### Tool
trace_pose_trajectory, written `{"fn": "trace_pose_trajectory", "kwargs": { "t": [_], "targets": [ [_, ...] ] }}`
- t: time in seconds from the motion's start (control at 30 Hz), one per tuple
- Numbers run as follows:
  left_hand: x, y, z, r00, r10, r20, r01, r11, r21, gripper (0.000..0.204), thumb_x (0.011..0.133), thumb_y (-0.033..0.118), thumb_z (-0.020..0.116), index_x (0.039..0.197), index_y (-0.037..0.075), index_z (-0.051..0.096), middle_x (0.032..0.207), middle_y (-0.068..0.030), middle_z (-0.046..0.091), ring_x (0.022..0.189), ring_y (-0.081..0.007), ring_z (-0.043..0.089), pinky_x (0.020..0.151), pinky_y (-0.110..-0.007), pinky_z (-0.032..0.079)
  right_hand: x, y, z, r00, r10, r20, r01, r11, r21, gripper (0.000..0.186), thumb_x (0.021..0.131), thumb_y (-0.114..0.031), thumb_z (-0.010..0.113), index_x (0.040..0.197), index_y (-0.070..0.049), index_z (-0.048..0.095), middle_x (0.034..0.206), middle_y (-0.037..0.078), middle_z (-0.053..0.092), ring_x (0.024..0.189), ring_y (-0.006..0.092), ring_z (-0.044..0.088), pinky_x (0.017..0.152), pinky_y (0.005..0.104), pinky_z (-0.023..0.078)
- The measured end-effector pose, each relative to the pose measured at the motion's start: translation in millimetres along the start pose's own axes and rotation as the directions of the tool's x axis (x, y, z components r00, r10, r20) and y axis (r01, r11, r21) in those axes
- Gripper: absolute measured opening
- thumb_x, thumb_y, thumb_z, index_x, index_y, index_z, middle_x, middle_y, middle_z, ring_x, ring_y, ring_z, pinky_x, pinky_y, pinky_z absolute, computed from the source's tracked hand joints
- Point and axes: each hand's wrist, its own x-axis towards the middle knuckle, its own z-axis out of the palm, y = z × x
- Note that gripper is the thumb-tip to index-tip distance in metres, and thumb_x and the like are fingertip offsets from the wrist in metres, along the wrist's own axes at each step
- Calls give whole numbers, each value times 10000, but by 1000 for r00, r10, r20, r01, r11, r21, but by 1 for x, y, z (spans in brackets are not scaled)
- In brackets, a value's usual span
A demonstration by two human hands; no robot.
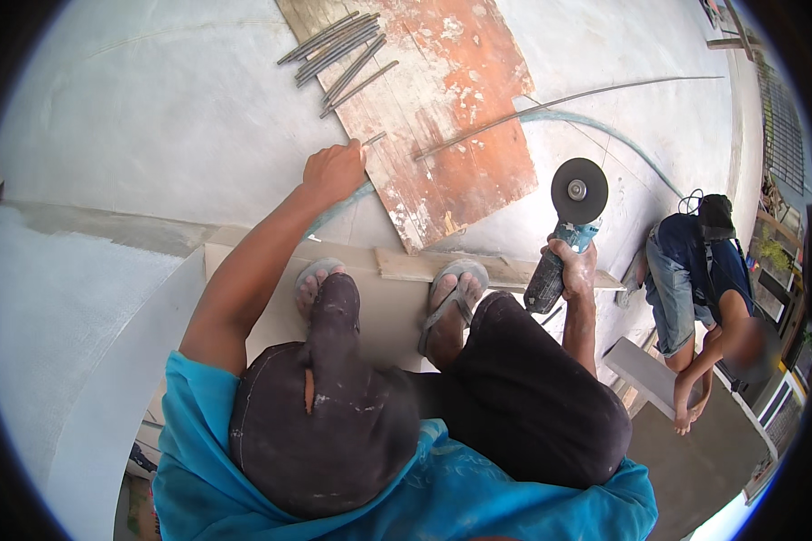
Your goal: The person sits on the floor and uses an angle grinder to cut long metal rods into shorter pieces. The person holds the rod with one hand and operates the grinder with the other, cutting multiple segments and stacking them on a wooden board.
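**A:** Your left hand [336,171] sits at the near left edge of the paint-spattered board [478,90], fingers curled tight, and what's that poking out?

**B:** A short metal rod [375,139]! It juts from your closed fingers over the board, so you're pinching it, though its near end is hidden inside your grip.

**A:** And over to your right hand [573,261], well apart from the left: you've got it wrapped round the black body of an angle grinder [545,283].

**B:** Its black disc [595,191] stands just beyond that hand, pointing away from you and clear of the board.

**A:** Look past your left hand now: a bundle of rods [336,52] lies on the board's far left part, several side by side.

**B:** And one long, thin rod [518,115] starts on the board, right of your left hand, and runs out past the board's right edge, beyond the disc.

**A:** Your sandalled feet [448,311] are between and nearer than your hands.

**B:** Off to the right of your right hand, a co-worker [708,261] bends low, arms hanging down.
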Motion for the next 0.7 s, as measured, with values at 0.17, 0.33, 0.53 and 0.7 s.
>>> {"fn": "trace_pose_trajectory", "kwargs": {
  "t": [0.17, 0.33, 0.53, 0.7],
  "targets": [
    [58, -32, -34, 928, 66, -366, -64, 998, 19, 225, 980, 103, 533, 1109, -43, 647, 1147, -258, 651, 1109, -419, 671, 934, -517, 553, -3, -4, 3, 1000, 16, 23, -16, 1000, -12, 338, 783, -86, 736, 1081, -8, 597, 935, 92, 678, 804, 218, 703, 730, 384, 581],
    [107, -41, -88, 883, 0, -469, 49, 995, 92, 185, 949, 67, 568, 1079, 16, 689, 1187, -216, 634, 1148, -407, 655, 961, -498, 550, -1, 7, -1, 999, 32, 16, -32, 999, -32, 390, 752, -100, 744, 1102, -7, 596, 933, 96, 682, 789, 213, 692, 721, 377, 574],
    [152, -61, -136, 865, -57, -498, 109, 991, 76, 276, 1000, 215, 632, 1240, 101, 708, 1181, -157, 714, 1139, -349, 673, 941, -482, 544, -8, 0, -2, 999, 50, -1, -50, 999, -22, 407, 740, -98, 750, 1106, -5, 598, 935, 98, 682, 789, 219, 689, 723, 373, 570],
    [182, -85, -125, 877, -94, -471, 121, 992, 28, 293, 951, 280, 720, 1230, 193, 747, 1180, -95, 737, 1107, -298, 698, 943, -446, 557, -11, 1, -3, 997, 77, -5, -76, 997, 5, 405, 742, -104, 750, 1105, -2, 601, 934, 98, 677, 803, 222, 695, 734, 377, 570]
  ]
}}
